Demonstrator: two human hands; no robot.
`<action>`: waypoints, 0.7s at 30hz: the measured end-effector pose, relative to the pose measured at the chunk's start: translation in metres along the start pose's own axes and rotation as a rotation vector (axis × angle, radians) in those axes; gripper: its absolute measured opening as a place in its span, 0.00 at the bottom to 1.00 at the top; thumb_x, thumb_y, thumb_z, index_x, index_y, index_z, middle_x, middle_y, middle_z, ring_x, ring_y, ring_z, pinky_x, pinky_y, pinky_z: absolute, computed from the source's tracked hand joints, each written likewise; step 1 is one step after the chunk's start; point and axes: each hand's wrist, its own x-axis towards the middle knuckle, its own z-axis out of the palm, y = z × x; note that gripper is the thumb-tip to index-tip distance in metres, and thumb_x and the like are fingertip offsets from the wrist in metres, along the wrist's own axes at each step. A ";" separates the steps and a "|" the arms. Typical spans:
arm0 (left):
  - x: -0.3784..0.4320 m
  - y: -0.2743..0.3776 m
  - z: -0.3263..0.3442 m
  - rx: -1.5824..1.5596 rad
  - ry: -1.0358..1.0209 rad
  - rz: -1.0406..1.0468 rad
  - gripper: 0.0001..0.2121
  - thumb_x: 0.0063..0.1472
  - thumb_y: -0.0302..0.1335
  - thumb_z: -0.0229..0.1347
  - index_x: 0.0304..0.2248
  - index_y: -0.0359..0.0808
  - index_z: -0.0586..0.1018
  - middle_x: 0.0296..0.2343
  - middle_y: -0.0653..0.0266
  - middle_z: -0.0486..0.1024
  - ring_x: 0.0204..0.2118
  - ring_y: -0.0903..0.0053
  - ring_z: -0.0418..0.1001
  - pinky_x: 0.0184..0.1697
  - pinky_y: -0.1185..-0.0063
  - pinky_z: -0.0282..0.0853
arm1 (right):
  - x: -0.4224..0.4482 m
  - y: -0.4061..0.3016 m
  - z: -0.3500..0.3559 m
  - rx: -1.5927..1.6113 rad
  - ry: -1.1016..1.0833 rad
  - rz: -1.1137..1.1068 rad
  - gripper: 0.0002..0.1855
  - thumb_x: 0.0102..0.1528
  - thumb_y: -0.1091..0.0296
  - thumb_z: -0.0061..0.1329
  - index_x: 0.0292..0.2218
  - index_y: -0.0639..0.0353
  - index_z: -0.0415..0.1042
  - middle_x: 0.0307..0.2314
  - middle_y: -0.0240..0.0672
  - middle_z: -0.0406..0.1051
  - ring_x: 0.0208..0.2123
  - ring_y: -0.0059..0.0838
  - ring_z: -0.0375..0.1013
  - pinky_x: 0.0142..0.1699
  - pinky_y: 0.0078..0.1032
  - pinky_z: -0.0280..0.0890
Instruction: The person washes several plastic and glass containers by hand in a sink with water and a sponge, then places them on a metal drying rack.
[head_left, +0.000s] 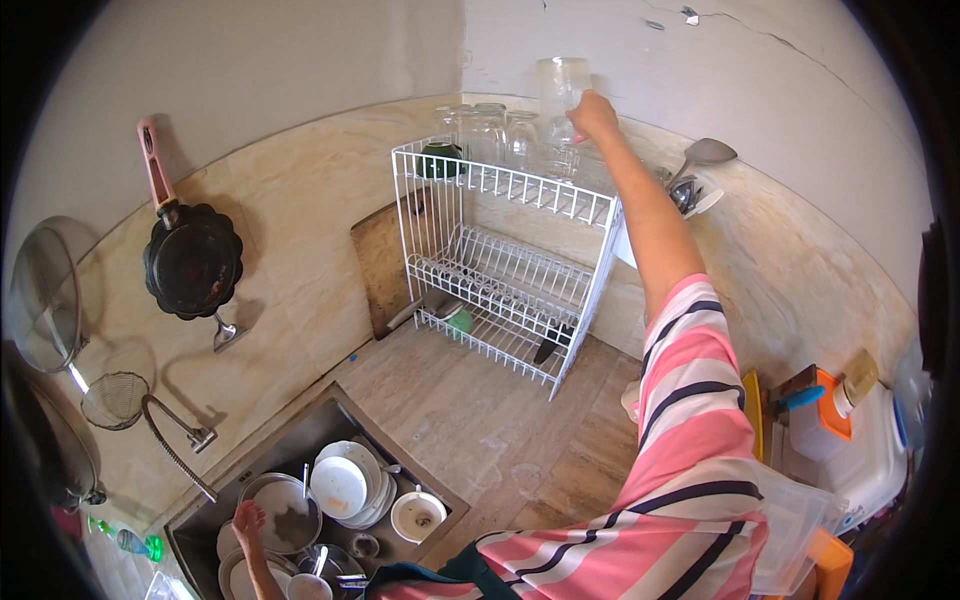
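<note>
My right hand (596, 116) reaches up above the top shelf of a white wire dish rack (510, 187). It grips a transparent jug or large glass (562, 79) that looks upside down; its lower part blends with the glassware behind. My left hand (248, 520) hovers over the sink (330, 420) beside a round metal pot (282, 514), its fingers loosely apart and nothing visible in them. Stacked white plates (341, 486), a white cup with residue (418, 516) and a small glass (365, 545) sit in the sink.
Several upturned glasses (484, 135) and a dark green cup (439, 160) share the top shelf. Utensils, including a spatula (709, 152), stand behind my right arm. A faucet (176, 442) arches over the sink's left side. A frying pan (193, 259) hangs on the wall. Plastic containers (817, 435) crowd the right.
</note>
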 end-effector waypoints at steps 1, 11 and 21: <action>-0.001 0.000 -0.001 0.000 0.005 0.001 0.10 0.53 0.32 0.50 0.34 0.38 0.72 0.24 0.70 0.71 0.25 0.85 0.69 0.26 0.87 0.63 | 0.003 0.002 0.000 0.004 -0.001 -0.003 0.16 0.45 0.65 0.48 0.32 0.70 0.65 0.26 0.49 0.70 0.20 0.37 0.72 0.37 0.30 0.65; -0.015 -0.006 0.000 0.016 0.038 -0.022 0.13 0.53 0.35 0.51 0.35 0.37 0.71 0.24 0.69 0.71 0.25 0.83 0.70 0.26 0.86 0.64 | 0.017 -0.027 -0.010 0.324 0.092 -0.055 0.16 0.46 0.65 0.45 0.32 0.72 0.65 0.19 0.46 0.70 0.18 0.35 0.72 0.34 0.25 0.65; -0.023 -0.004 0.007 -0.050 0.032 -0.063 0.13 0.53 0.35 0.51 0.35 0.36 0.71 0.25 0.68 0.71 0.25 0.83 0.69 0.28 0.84 0.65 | 0.015 -0.045 0.013 0.413 -0.037 -0.136 0.18 0.46 0.66 0.46 0.33 0.75 0.64 0.19 0.47 0.70 0.19 0.34 0.73 0.33 0.25 0.66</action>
